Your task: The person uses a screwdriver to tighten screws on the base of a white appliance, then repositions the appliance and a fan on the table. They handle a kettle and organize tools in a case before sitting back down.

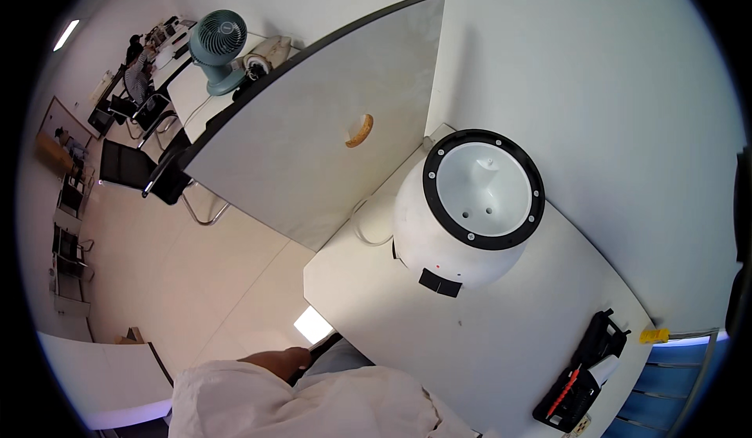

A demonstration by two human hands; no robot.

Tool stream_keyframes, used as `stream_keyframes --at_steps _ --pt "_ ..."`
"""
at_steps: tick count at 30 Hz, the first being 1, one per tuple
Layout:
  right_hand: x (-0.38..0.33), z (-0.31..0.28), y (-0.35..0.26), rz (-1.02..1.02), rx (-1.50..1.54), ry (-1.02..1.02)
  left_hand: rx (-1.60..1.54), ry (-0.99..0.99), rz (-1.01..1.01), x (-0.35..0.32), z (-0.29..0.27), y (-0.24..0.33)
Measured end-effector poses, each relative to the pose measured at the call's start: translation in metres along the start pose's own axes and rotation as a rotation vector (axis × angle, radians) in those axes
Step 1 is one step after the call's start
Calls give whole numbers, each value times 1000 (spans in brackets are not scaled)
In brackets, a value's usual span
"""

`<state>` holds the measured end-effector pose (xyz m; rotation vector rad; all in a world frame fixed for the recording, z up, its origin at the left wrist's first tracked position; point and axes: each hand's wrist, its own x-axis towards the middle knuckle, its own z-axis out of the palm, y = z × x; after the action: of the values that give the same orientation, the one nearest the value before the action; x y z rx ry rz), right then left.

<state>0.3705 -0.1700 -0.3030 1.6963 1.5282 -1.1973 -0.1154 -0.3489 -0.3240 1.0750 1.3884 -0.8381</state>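
My left hand (pixel 278 358) shows at the bottom of the view, coming out of a white sleeve (pixel 235 399). It lies close to my body, just under the near corner of the white table (pixel 486 344). Its fingers reach a dark thin object (pixel 323 344), and whether they grip it is unclear. A small bright rectangle (pixel 312 325) glows just above the hand. My right hand is out of sight. On the table stands a white rounded device (pixel 458 234) with a black ring (pixel 432 195) around its open top.
A grey partition panel (pixel 313 140) with a round hole (pixel 359 131) stands left of the table. A teal fan (pixel 219 46) sits on a desk behind it. A black case with a red-handled tool (pixel 572 391) lies at the table's right end. Chairs (pixel 129 168) stand at far left.
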Motion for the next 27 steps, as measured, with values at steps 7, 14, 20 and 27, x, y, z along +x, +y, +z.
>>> stream_keyframes --at_steps 7,14,20,27 --pt "-69 -22 85 1 -83 -257 -451 467 75 -34 -39 -6" --pt "-189 -205 -61 -376 290 -392 -507 561 71 -102 -49 27" --pt "-92 -189 -209 -868 137 687 -417 563 77 -121 -46 28" --pt "-43 -185 -246 -810 -243 841 -672 725 82 -167 -44 32"
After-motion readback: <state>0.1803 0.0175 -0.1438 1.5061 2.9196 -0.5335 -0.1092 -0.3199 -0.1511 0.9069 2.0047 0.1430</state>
